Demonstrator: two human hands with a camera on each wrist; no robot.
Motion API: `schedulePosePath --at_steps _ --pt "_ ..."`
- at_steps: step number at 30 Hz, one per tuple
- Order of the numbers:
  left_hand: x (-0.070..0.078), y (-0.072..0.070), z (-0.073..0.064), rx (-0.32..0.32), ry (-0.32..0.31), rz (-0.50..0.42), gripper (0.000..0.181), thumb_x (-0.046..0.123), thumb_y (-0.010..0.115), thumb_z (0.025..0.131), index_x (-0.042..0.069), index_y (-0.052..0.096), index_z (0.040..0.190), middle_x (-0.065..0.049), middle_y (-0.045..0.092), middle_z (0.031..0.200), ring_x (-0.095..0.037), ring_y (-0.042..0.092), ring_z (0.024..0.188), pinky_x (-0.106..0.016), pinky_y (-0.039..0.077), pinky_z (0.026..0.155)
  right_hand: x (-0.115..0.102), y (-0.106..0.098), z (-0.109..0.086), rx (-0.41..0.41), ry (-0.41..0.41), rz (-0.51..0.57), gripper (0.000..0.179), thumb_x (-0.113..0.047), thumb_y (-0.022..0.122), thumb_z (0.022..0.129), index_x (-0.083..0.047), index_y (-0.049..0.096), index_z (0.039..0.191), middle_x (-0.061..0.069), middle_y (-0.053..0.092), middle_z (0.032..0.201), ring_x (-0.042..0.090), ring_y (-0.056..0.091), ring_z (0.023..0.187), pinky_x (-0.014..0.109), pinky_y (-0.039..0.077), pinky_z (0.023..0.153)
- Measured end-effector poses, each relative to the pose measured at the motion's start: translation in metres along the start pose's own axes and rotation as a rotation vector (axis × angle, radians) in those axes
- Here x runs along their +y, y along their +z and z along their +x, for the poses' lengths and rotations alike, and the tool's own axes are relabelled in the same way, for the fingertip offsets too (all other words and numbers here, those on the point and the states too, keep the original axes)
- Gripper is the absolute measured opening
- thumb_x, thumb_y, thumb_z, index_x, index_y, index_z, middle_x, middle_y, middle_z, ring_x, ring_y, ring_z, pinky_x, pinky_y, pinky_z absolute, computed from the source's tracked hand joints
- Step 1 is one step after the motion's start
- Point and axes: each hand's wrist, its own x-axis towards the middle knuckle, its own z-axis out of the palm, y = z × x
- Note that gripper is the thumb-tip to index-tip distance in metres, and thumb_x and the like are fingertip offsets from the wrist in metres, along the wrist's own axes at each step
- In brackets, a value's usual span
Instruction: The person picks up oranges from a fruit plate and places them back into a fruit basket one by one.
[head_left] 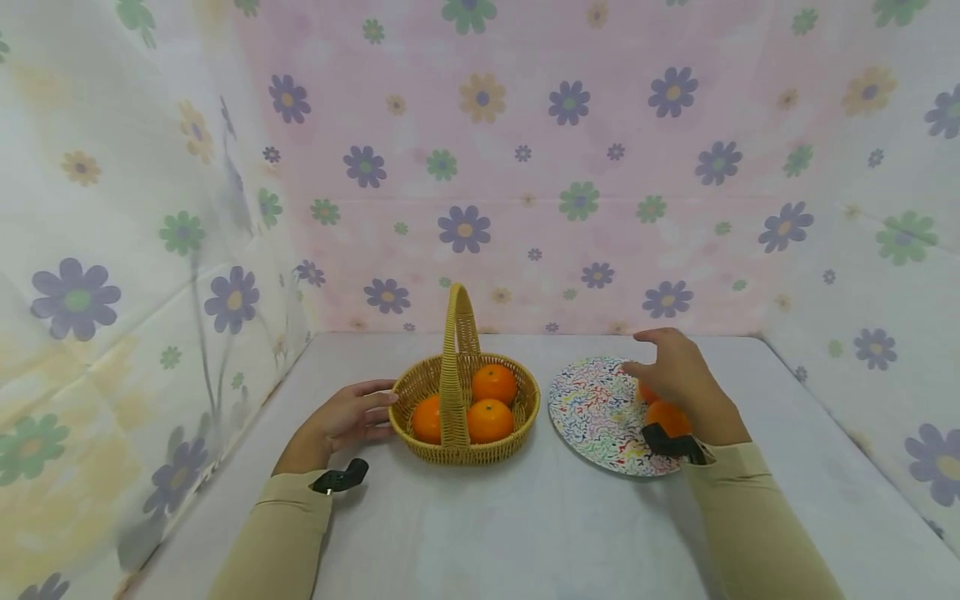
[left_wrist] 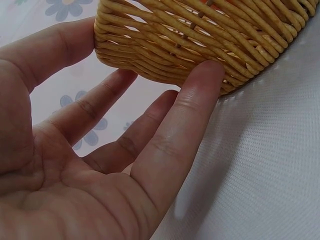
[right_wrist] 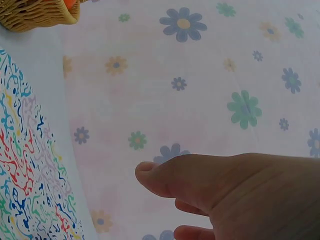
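My left hand [head_left: 356, 414] is at the left side of a woven wicker basket [head_left: 480, 454], its fingers spread and fairly straight. In the left wrist view the fingertips [left_wrist: 202, 80] touch the basket's weave. Three oranges [head_left: 491, 421] sit inside the basket, one partly behind its tall handle [head_left: 452, 375]. Over the right part of a round plate [head_left: 592, 417] with multicoloured squiggles, my right hand [head_left: 678, 375] hovers with thumb and fingers apart, holding nothing. Two oranges [head_left: 666, 417] on the plate show below that hand, partly hidden by it and the wrist strap.
A white cloth [head_left: 480, 525] covers the table. Flower-patterned fabric [head_left: 525, 167] hangs behind, with more at the left [head_left: 112, 333] and right [head_left: 877, 292] sides. The plate stands to the right of the basket, a narrow strip of cloth between them.
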Motion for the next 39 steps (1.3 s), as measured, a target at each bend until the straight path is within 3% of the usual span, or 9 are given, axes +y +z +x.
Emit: schedulePosePath --at_steps 9,15,22,32,39 --pt "0.0 0.001 0.0 0.0 -0.001 0.001 0.062 0.02 0.07 0.1 0.005 0.044 0.154 -0.014 0.06 0.142 -0.026 0.07 0.114 -0.05 0.059 0.097 0.017 -0.002 0.004 -0.03 0.055 0.004 0.073 -0.036 0.074 0.094 0.001 0.047 0.151 0.035 0.035 0.157 0.055 0.038 0.138 0.07 0.038 0.112" --pt "0.0 0.0 0.0 0.003 -0.003 -0.006 0.064 0.021 0.071 0.099 0.006 0.044 0.155 -0.014 0.06 0.142 -0.026 0.07 0.114 -0.051 0.058 0.097 0.025 -0.001 0.005 -0.032 0.071 -0.003 0.074 -0.038 0.073 0.094 0.002 0.047 0.151 0.036 0.04 0.153 0.054 0.042 0.135 0.07 0.038 0.112" --pt "0.0 0.0 0.0 0.0 0.001 -0.006 0.063 0.021 0.071 0.099 0.005 0.044 0.154 -0.015 0.061 0.142 -0.026 0.07 0.114 -0.05 0.059 0.097 0.037 0.004 0.009 -0.089 0.15 -0.024 0.078 -0.04 0.071 0.094 0.002 0.042 0.153 0.037 0.045 0.147 0.049 0.051 0.123 0.067 0.044 0.109" --pt "-0.002 0.0 0.001 0.002 0.0 -0.006 0.064 0.021 0.072 0.099 0.005 0.044 0.154 -0.011 0.065 0.136 -0.025 0.071 0.112 -0.049 0.06 0.096 0.049 0.011 0.009 -0.187 0.241 0.058 0.085 -0.042 0.072 0.093 0.005 0.036 0.153 0.036 0.046 0.144 0.044 0.056 0.112 0.058 0.055 0.101" --pt "0.0 0.0 0.0 0.008 -0.005 -0.004 0.065 0.023 0.073 0.098 0.006 0.044 0.154 -0.014 0.062 0.14 -0.025 0.07 0.113 -0.049 0.059 0.096 0.049 0.011 0.008 -0.202 0.29 0.091 0.088 -0.038 0.073 0.09 0.006 0.031 0.154 0.035 0.047 0.142 0.043 0.057 0.11 0.056 0.056 0.099"
